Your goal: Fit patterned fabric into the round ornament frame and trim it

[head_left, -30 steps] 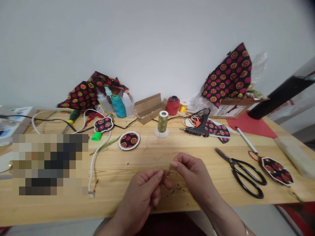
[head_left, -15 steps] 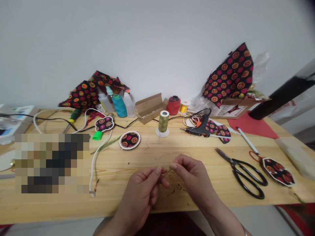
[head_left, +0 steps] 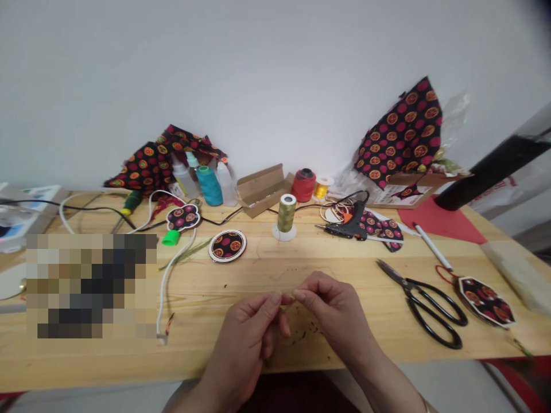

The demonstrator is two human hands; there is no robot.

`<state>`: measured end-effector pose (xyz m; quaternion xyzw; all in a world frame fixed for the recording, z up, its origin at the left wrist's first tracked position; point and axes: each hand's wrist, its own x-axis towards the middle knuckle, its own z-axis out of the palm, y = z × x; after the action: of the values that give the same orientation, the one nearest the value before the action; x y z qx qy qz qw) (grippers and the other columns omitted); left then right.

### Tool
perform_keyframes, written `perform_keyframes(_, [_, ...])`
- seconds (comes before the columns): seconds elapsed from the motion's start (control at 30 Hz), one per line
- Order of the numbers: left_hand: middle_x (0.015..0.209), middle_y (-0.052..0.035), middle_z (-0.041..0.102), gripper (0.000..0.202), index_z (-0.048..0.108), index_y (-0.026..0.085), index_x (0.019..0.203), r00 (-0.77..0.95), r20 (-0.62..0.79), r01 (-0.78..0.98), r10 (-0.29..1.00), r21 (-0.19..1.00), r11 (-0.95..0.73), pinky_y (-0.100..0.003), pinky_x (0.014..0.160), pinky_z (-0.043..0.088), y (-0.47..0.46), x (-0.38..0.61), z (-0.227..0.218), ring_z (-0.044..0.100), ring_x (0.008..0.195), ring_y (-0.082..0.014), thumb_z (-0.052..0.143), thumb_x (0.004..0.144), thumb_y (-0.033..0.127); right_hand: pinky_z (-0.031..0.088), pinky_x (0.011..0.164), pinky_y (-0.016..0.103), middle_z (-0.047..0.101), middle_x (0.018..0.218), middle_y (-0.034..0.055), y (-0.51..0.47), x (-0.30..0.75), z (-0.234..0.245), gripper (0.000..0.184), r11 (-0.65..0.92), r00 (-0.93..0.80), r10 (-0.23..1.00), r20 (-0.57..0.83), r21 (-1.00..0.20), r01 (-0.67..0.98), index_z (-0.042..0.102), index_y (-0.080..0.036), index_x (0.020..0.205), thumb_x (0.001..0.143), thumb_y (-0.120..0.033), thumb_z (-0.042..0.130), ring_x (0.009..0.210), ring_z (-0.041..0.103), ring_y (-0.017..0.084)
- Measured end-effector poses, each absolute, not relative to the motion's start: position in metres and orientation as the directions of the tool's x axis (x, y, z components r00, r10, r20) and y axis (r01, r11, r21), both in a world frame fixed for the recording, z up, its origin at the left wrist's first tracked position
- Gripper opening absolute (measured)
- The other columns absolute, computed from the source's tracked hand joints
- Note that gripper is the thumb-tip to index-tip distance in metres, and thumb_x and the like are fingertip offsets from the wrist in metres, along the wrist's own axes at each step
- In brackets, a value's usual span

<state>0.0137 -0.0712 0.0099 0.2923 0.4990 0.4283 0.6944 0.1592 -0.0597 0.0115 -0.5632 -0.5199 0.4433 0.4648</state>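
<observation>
Near the table's front edge, my left hand (head_left: 249, 330) pinches an olive-green thread (head_left: 290, 306) between thumb and forefinger, the other fingers curled. My right hand (head_left: 333, 307) pinches the same thread, and the two sets of fingertips nearly meet. How the strands lie between the fingers is too small to make out. Beyond the hands, a spool of olive thread (head_left: 286, 216) stands upright, with a fine loose strand trailing on the wood. To its left lies a round white-rimmed ornament (head_left: 228, 246) with dark patterned fabric. Small dark scraps are scattered under my right hand.
Black-handled scissors (head_left: 424, 307) and an octagonal fabric ornament (head_left: 486, 301) lie to the right. A glue gun (head_left: 348, 222) is behind them. Teal (head_left: 209, 186) and red (head_left: 303, 184) spools stand by an open cardboard box (head_left: 264, 192). A white cord (head_left: 163, 287) crosses the left side.
My right fingertips have shifted slightly left, closer to my left fingertips, narrowing the stretch of thread between them. My left hand stays nearly in place.
</observation>
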Motion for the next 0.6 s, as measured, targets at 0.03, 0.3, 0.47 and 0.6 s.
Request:
perform_keyframes(0.03, [0.046, 0.0032, 0.057, 0.024, 0.071, 0.014, 0.072, 0.134, -0.443, -0.302, 0.886, 0.834, 0.462, -0.017, 0.037, 0.016, -0.0711, 0.014, 0.0103, 0.029, 0.035, -0.0024, 0.069, 0.074, 0.038, 0.041, 0.059, 0.027, 0.056, 0.059, -0.0007, -0.0601, 0.1591, 0.0119, 0.017, -0.023, 0.064, 0.998, -0.013, -0.985, 0.169, 0.065, -0.018, 0.057, 0.071, -0.027, 0.066, 0.06, 0.051, 0.013])
perform_keyframes(0.3, [0.046, 0.0037, 0.056, 0.026, 0.072, 0.015, 0.072, 0.146, -0.435, -0.284, 0.888, 0.842, 0.459, -0.017, 0.036, 0.016, -0.0715, 0.013, 0.0055, 0.027, 0.035, -0.0031, 0.067, 0.075, 0.04, 0.042, 0.059, 0.027, 0.059, 0.058, -0.0004, -0.0603, 0.1572, 0.0154, 0.011, 0.003, 0.062, 0.998, 0.012, -0.989, 0.147, 0.071, -0.021, 0.058, 0.068, -0.023, 0.069, 0.06, 0.053, 0.014])
perform_keyframes(0.47, [0.048, 0.003, 0.055, 0.028, 0.071, 0.014, 0.074, 0.15, -0.418, -0.207, 0.896, 0.873, 0.442, -0.019, 0.039, 0.017, -0.0734, 0.0118, 0.0031, 0.028, 0.037, -0.0038, 0.064, 0.079, 0.04, 0.042, 0.06, 0.027, 0.059, 0.059, 0.0003, -0.0612, 0.1567, 0.0154, 0.011, 0.001, 0.054, 0.999, 0.01, -0.986, 0.167, 0.071, -0.02, 0.058, 0.069, -0.023, 0.068, 0.061, 0.054, 0.014])
perform_keyframes(0.6, [0.042, 0.005, 0.044, 0.037, 0.066, 0.014, 0.059, 0.181, -0.419, -0.165, 0.89, 0.879, 0.447, -0.021, 0.041, 0.014, -0.0743, 0.0119, 0.0052, 0.025, 0.038, -0.0047, 0.062, 0.079, 0.044, 0.042, 0.062, 0.028, 0.06, 0.061, 0.0007, -0.0623, 0.1564, 0.018, 0.014, 0.014, 0.03, 0.999, 0.021, -0.98, 0.197, 0.067, -0.02, 0.058, 0.071, -0.024, 0.064, 0.063, 0.055, 0.015])
